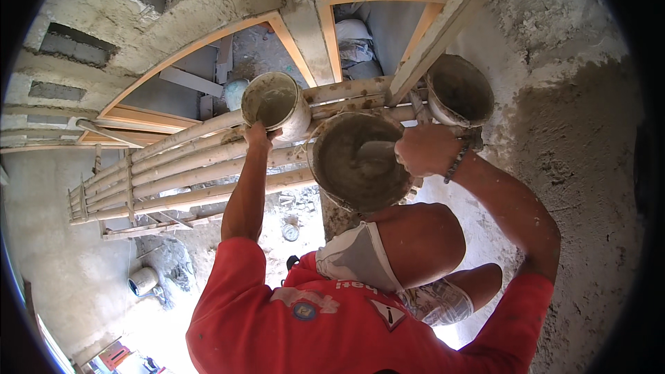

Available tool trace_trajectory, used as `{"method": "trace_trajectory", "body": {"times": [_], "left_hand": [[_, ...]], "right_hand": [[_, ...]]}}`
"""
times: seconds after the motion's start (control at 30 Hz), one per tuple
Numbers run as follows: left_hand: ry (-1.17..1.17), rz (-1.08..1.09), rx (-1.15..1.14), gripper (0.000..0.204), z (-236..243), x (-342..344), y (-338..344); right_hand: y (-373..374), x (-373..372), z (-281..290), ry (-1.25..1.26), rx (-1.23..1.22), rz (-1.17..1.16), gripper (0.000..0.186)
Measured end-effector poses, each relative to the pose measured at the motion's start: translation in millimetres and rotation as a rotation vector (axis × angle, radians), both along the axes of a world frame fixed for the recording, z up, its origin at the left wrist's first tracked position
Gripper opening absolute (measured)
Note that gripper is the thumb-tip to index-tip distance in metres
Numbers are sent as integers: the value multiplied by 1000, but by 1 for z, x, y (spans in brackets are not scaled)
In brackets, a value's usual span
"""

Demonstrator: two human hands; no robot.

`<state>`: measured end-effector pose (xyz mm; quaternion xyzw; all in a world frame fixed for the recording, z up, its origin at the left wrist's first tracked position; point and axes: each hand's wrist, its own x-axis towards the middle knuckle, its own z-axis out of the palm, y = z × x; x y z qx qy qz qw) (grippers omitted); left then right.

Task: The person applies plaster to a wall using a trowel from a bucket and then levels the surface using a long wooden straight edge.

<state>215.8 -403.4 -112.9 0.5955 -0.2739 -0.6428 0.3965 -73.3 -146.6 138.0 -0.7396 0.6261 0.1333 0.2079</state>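
My left hand (262, 136) grips the near side of a light, mortar-smeared bucket (298, 119) by its rim; greyish material shows inside it. To its right, a wider bucket holds wet grey mortar (357, 183). My right hand (428, 150) is closed over this bucket's right side, around a mortar-coated tool (376, 152) dipping into the mix. Whether the tool is a trowel or a scoop I cannot tell, as its handle is hidden in my fist. A third bucket (460, 91), dirty and dark inside, stands beyond my right hand.
Bamboo poles (187, 165) form a raised platform with gaps, high above a bright rubble-strewn floor. A slanting wooden post (447, 24) rises between the buckets. Orange-brown window frames (298, 48) line the wall ahead. Rough plastered wall (582, 201) runs along my right.
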Motion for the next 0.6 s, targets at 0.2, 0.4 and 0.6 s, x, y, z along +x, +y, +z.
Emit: {"method": "trace_trajectory", "body": {"times": [0.2,0.4,0.6], "left_hand": [[-49,-51,80,42,-5,4,-12],[-130,-20,156,52,9,9,3],[-137,-446,292,67,55,-9,116]], "right_hand": [[-16,3,-44,125,-305,0,19],[-20,33,-113,154,-27,-100,20],[-17,8,-110,74,243,-139,24]]}}
